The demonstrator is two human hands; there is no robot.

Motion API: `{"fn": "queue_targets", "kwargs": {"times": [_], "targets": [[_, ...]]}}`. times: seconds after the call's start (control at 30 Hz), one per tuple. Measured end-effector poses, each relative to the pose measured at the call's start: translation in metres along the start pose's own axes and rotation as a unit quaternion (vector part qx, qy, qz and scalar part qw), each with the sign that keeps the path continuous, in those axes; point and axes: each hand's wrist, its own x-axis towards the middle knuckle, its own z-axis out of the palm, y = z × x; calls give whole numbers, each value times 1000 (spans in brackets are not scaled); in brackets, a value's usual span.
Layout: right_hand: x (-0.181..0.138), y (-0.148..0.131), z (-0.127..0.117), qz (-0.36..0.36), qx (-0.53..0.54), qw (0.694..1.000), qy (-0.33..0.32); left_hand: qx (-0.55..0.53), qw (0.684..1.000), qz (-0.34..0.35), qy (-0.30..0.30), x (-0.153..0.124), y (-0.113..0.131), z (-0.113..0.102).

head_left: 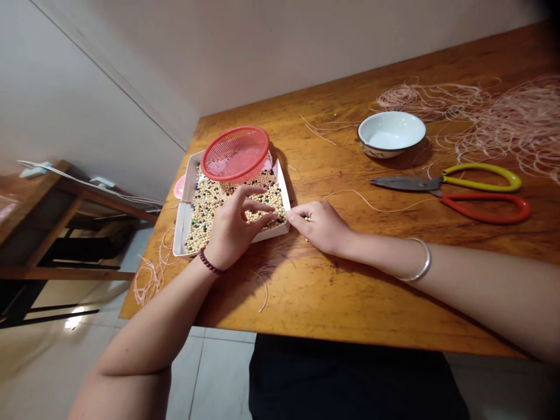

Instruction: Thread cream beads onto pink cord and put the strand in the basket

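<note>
A white tray [284, 186] full of small cream and dark beads [201, 224] lies on the wooden table. Over its near right part hovers my left hand [236, 224], thumb and a fingertip brought together in a pinch. Whatever sits between those tips is too small to make out. My right hand [321, 224] rests just beside the tray's right corner, closed, thumb and forefinger pinched on a thin pink cord [376, 209] that trails off to the right. A few cream beads [307, 219] show under its curled fingers.
A red mesh basket [236, 154] sits tilted on the tray's back part. To the right are a white enamel bowl [391, 131], large scissors [441, 184] with yellow and red handles, and tangled pink cord [516, 122]. More cord [149, 280] hangs at the left table edge.
</note>
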Motion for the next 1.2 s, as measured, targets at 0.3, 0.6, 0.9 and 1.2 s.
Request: {"fn": "queue_targets", "kwargs": {"times": [0.3,0.6,0.9,1.2], "targets": [[0,1,1,-2,12,1000,-8,-9,1000,9,-20,-1,0,-2],[-1,1,-1,0,2,1000,-30,-30,997,57,-52,-2,1,-4],[0,1,0,-1,-1,999,-37,3,993,84,-81,-1,2,-7],[-1,-1,0,-14,20,999,-37,16,987,118,-104,-2,3,-6]]}}
